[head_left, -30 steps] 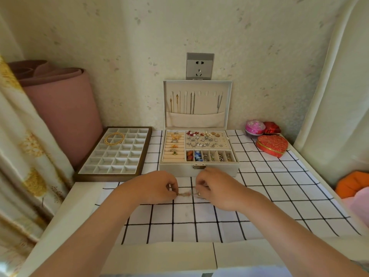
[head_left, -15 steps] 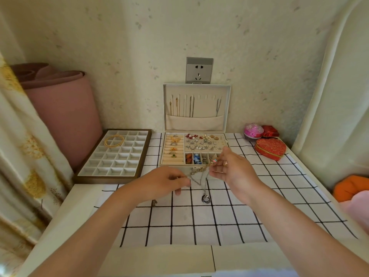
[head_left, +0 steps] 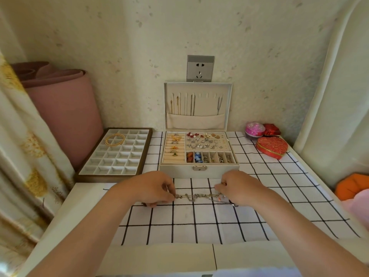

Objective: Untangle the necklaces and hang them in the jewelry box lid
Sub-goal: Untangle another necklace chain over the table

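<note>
Head view: tangled necklaces [head_left: 197, 196] are held stretched between two hands, low over the checked cloth [head_left: 199, 232].
One end is pinched by the left hand [head_left: 153, 188] and the other by the right hand [head_left: 238, 189]; the hands are set apart, just in front of the open jewelry box [head_left: 179, 171]. Several chains are hung in its upright lid [head_left: 207, 104]. A compartment tray [head_left: 113, 178] is placed to the left and a red heart-shaped box [head_left: 272, 146] to the right.
</note>
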`<state>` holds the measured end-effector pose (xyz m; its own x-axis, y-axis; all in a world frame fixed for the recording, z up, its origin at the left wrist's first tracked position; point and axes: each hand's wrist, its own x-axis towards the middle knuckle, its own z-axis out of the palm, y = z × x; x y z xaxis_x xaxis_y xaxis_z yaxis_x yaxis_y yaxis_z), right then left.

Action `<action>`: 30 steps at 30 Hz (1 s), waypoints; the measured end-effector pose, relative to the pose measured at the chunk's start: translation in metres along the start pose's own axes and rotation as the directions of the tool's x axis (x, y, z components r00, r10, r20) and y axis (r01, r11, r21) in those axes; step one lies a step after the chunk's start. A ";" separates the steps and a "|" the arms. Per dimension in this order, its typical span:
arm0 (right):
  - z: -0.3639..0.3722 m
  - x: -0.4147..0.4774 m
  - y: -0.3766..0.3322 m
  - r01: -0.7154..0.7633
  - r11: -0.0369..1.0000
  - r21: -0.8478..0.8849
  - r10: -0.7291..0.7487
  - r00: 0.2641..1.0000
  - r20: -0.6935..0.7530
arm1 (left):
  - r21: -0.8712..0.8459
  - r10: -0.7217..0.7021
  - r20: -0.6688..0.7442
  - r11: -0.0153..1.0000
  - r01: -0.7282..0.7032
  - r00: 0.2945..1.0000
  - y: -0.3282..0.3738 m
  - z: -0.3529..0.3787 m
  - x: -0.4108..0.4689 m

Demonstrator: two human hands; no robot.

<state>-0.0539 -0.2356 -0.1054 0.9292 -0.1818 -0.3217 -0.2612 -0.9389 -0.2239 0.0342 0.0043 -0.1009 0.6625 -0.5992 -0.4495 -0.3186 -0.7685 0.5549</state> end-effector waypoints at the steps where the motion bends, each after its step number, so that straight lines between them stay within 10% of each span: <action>1: 0.000 0.000 0.000 -0.002 0.999 -0.042 0.002 1.000 0.007 | 0.014 -0.004 -0.011 1.000 0.004 1.000 0.000 0.001 0.001; 10: 0.015 0.002 -0.010 0.182 0.949 -0.256 -0.240 0.947 -0.215 | 0.120 0.071 -0.059 0.991 -0.064 0.996 -0.001 0.003 0.004; 15: 0.031 -0.001 -0.032 0.448 0.894 0.022 -0.436 0.879 -0.193 | 0.049 0.063 0.009 0.997 -0.063 0.998 -0.003 0.005 0.000; 30: 0.014 -0.009 -0.039 0.354 0.932 0.076 -0.360 0.930 0.076 | 0.185 0.066 -0.055 0.981 -0.055 0.996 -0.032 0.000 -0.033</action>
<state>-0.0556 -0.1935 -0.1063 0.9381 0.1912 -0.2888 0.0659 -0.9172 -0.3930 0.0222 0.0487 -0.1041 0.6761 -0.6355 -0.3728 -0.4745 -0.7626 0.4395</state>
